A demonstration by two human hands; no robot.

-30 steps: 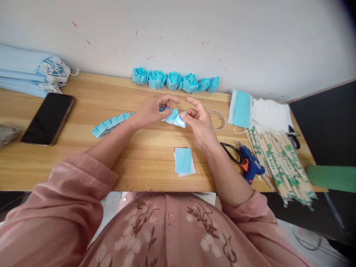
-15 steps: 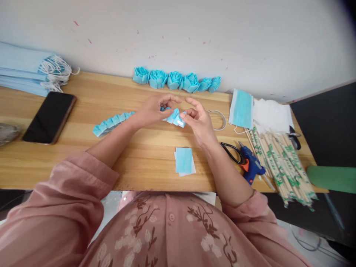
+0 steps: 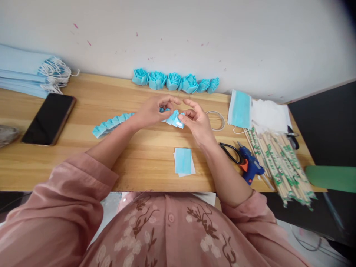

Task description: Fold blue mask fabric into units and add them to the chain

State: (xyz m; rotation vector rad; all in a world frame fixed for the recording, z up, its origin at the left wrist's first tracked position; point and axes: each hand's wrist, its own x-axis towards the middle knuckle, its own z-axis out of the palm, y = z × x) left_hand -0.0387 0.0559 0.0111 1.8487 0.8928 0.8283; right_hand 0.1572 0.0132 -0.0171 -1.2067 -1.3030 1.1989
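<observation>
A folded blue strip runs between my two hands above the middle of the wooden table. My right hand pinches its right end, where a small white patch shows, between thumb and fingers. The thumb and fingers of my left hand are closed on the strip farther left. Both index fingertips point toward each other above it. Left of my left hand, a row of folded blue pieces lies partly behind my forearm. Small blue and white squares are stacked near the table's front edge.
Blue folded flowers line the wall. On the left are a phone and stacked masks. A tape roll, a blue mask, a glue gun and wrapped chopsticks are on the right.
The view has shifted very slightly. Both hands keep nearly the same hold on the blue strip, with the right index finger a little nearer the left one.
</observation>
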